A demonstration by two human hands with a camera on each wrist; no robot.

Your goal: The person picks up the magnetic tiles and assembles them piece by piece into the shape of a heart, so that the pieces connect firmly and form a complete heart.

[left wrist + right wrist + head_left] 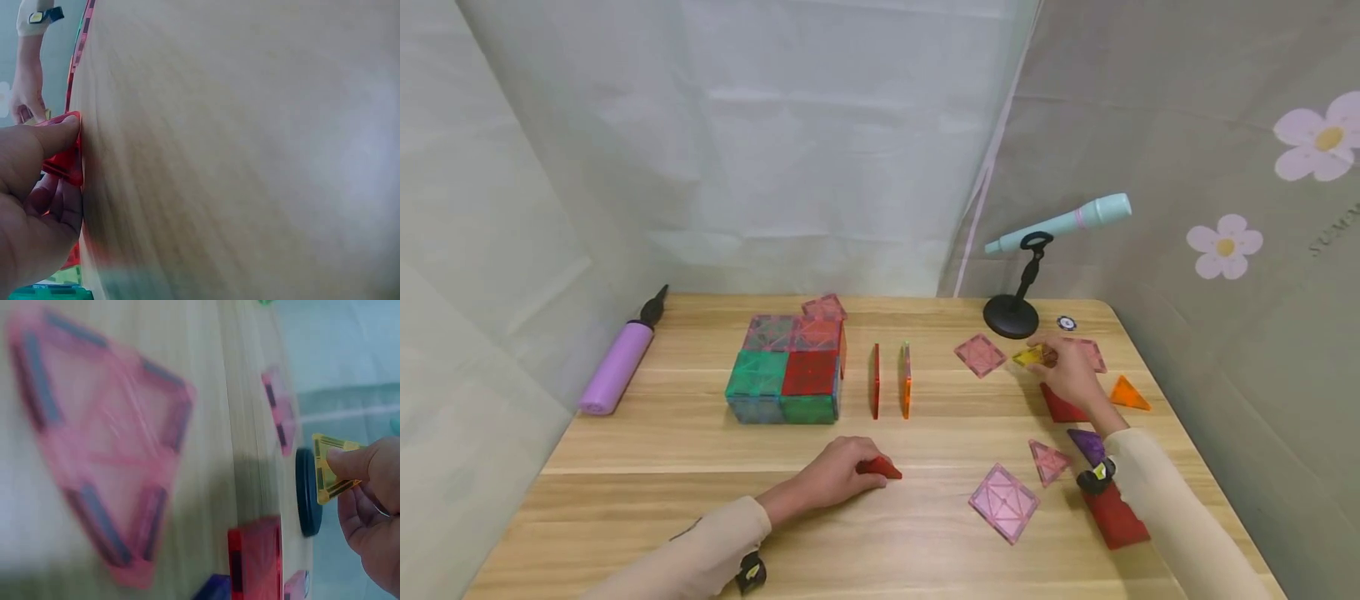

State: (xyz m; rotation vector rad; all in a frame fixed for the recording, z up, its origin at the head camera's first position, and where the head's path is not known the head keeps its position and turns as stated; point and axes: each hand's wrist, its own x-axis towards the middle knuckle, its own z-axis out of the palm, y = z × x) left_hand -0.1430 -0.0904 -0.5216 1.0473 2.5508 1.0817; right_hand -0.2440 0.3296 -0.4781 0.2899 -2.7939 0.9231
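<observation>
My left hand [831,477] pinches a red triangular magnetic tile [882,468] just above the front middle of the table; the left wrist view shows thumb and fingers on the tile [74,156]. At the right, my right hand [1071,375] holds a yellow triangular magnetic tile [1028,356] between thumb and fingers, raised in the right wrist view. Under that hand lies a red tile [1060,407], partly covered. Beyond my left hand, a red tile [876,382] and an orange-edged tile [907,392] stand upright on edge, side by side. Left of them sits a low box of coloured tiles [808,372].
Loose tiles lie at the right: a pink square [1004,503], a pink triangle [1049,462], an orange triangle [1129,394] and several more. A blue microphone [1067,223] on a black stand [1011,317] is behind them. A purple pump [617,369] lies far left.
</observation>
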